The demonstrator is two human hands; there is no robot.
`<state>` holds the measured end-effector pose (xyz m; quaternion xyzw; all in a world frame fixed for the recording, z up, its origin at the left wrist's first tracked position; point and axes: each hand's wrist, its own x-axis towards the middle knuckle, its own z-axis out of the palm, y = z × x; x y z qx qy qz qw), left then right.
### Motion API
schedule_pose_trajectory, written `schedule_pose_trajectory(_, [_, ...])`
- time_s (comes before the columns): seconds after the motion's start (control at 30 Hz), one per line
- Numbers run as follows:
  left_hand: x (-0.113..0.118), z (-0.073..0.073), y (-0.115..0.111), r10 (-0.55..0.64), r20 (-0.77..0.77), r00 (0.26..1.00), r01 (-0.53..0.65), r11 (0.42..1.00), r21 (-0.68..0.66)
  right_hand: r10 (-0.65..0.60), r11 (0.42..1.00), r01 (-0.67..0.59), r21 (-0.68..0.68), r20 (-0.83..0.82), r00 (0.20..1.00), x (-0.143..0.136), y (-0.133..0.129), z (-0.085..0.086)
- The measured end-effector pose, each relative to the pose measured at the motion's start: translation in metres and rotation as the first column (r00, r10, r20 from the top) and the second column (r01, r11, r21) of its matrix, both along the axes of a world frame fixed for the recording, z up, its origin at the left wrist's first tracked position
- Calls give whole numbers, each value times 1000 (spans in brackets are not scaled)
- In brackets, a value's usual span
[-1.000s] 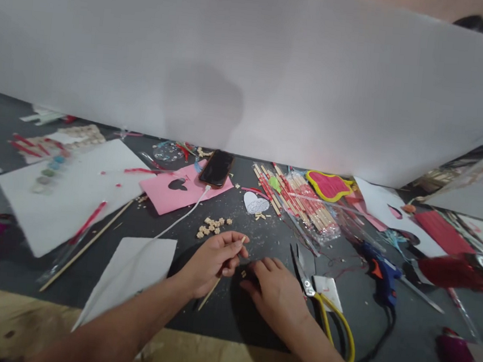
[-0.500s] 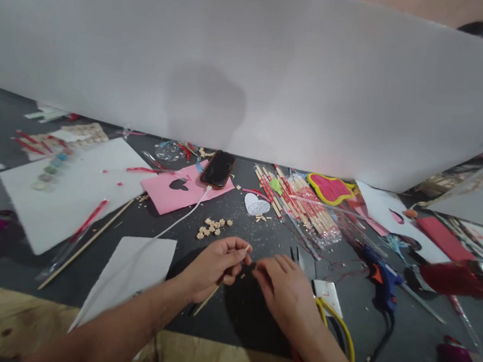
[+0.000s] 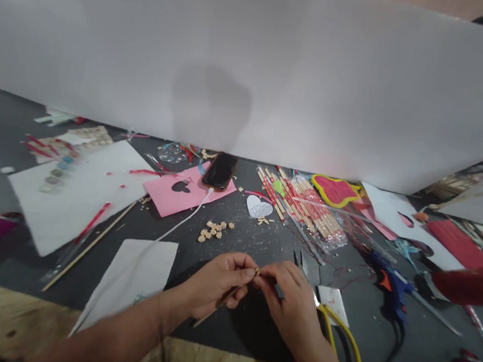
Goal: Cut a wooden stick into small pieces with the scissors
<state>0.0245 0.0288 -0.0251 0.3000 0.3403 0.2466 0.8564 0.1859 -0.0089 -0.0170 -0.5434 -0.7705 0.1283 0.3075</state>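
Note:
My left hand (image 3: 227,279) is closed around a thin wooden stick (image 3: 206,317), its lower end sticking out below the fingers. At the upper tip, close to my left thumb, a small tan bit shows. The fingertips of my right hand (image 3: 288,296) pinch together right there; what they hold is too small to make out. Just beyond my hands lies a little pile of flower-shaped wooden pieces (image 3: 215,231). Scissors with yellow handles (image 3: 356,357) lie partly under my right forearm.
A phone (image 3: 221,170) on a cable rests on pink paper (image 3: 165,196). Red-banded wooden sticks (image 3: 315,211) and a paper heart (image 3: 259,206) lie behind my hands. To the right is a blue glue gun (image 3: 397,293); white boards (image 3: 95,190) are left. A white panel (image 3: 253,62) stands behind.
My right fingers have closed the gap and now meet the stick's tip at my left fingertips. Both hands sit slightly lower in view, and the view has shifted a little.

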Motion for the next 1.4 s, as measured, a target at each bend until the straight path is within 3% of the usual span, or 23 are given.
schedule_pose_trajectory(0.53, [0, -2, -1, -54, -172, 984, 94, 968, 233, 18, 995, -31, -94, -133, 991, 5, -5, -3])
schedule_pose_trajectory(1.13, [-2, -2, -2, -56, -320, 946, 176, 916, 361, 11, 986, -47, -159, -222, 975, 5, -6, -4])
schedule_pose_trajectory(1.27, [-2, 2, -3, -24, -392, 920, 217, 863, 456, -28, 973, -38, -229, -278, 960, 6, -7, -2])
schedule_pose_trajectory(1.4, [-2, 6, -3, 106, -489, 866, 270, 724, 635, -127, 938, 11, -347, -313, 941, 7, -7, 2])
